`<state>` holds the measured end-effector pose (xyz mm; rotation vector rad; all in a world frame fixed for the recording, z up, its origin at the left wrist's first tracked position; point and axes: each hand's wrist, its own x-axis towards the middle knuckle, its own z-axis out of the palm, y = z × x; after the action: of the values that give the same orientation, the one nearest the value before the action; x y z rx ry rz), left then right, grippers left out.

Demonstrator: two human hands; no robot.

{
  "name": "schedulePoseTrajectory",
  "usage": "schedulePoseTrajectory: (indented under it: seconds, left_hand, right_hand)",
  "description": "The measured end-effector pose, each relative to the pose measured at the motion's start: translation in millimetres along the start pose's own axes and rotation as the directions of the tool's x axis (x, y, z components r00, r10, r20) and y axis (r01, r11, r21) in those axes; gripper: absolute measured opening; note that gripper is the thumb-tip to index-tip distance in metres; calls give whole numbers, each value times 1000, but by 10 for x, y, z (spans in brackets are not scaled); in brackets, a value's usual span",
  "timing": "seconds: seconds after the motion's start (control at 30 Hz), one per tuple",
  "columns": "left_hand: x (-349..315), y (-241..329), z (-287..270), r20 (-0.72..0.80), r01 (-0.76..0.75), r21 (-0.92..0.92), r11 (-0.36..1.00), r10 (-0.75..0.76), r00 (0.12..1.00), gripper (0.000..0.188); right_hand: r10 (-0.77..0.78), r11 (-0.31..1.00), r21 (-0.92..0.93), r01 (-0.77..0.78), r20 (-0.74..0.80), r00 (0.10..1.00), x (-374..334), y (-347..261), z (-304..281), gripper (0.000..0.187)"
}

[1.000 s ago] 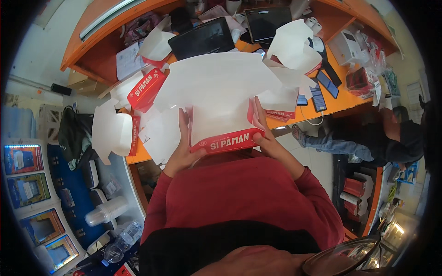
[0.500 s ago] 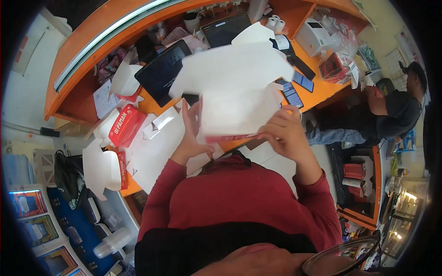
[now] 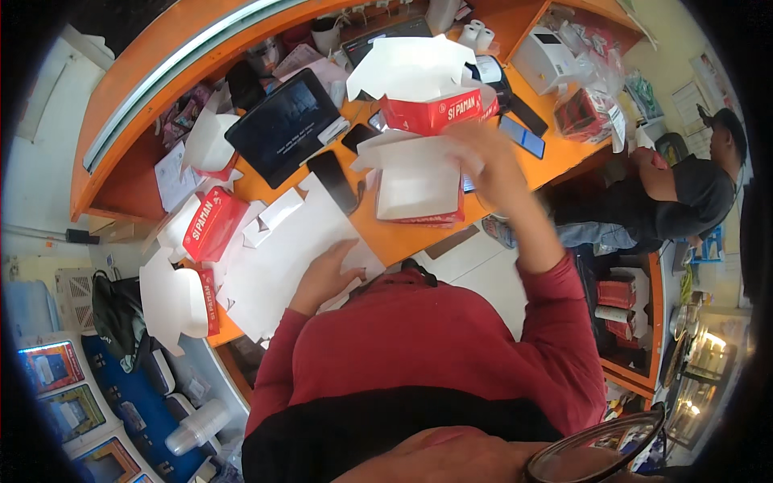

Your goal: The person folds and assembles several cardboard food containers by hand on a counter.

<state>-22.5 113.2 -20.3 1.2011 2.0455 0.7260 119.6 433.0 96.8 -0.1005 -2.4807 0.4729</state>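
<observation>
A folded cardboard box (image 3: 416, 191), white inside and red outside, sits on the orange counter with its lid flap raised. At its right side, my right hand (image 3: 483, 157) touches the flap; motion smears the fingers, so I cannot tell whether they grip it. Just behind stands another red-and-white box (image 3: 439, 111) with its white lid up. My left hand (image 3: 328, 275) rests, fingers apart, on the near right edge of flat white cardboard blanks (image 3: 278, 262). Left of the blanks are two more folded boxes, a red one (image 3: 214, 224) and one with its lid spread (image 3: 179, 302).
On the orange counter (image 3: 378, 241) lie a black tablet (image 3: 288, 129), a dark phone (image 3: 332, 181) and a lit phone (image 3: 522, 137). A white printer (image 3: 544, 63) stands at the back right, near plastic-wrapped red packages (image 3: 584, 117). Another person (image 3: 684, 193) is at the right.
The box that both hands held up now rests on the counter. My left hand has let go of it and moved down to the blanks; my right hand has moved up and farther away.
</observation>
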Motion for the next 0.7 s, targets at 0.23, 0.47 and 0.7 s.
schedulePoseTrajectory:
  seconds: [0.23,0.47,0.7]
  left_hand:
    - [-313,-395,393,-139,-69,229,971,102,985,60]
    - [-311,-546,257,-86,17,-39,999,-20,996,42]
    - [-300,-756,237,-91,-55,-172,984,40,995,28]
  right_hand:
    - [-287,910,406,83,474,832,-551,-1113,1260,10]
    - [-178,898,436,-67,496,850,-568,-1240,1356,14]
    - [9,869,406,-282,557,831,-709,-1313,1372,17]
